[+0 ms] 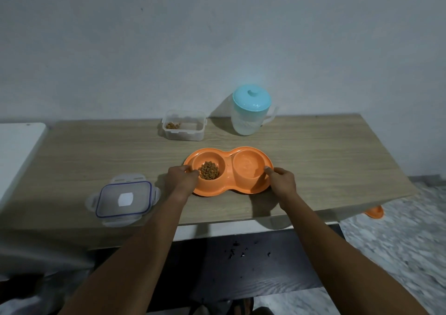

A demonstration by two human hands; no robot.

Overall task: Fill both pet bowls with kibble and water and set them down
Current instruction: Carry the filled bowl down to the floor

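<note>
An orange double pet bowl (228, 156) sits on the wooden table (96, 150). Its left cup holds a pile of brown kibble (209, 170); its right cup (246, 165) seems to hold clear water. My left hand (181, 178) grips the bowl's left rim, fingers curled over the edge. My right hand (282, 180) grips the right rim the same way. A clear kibble container (184, 125) with a little kibble left stands open behind the bowl. Right of it stands a clear water pitcher (249, 111) with a light blue lid.
The container's lid (123, 199) lies upside down near the table's front left edge. A second orange object (375, 212) shows on the floor past the table's right corner. Dark crumbs (241, 253) lie on the dark surface below the table edge. A white surface (17, 150) adjoins the table's left.
</note>
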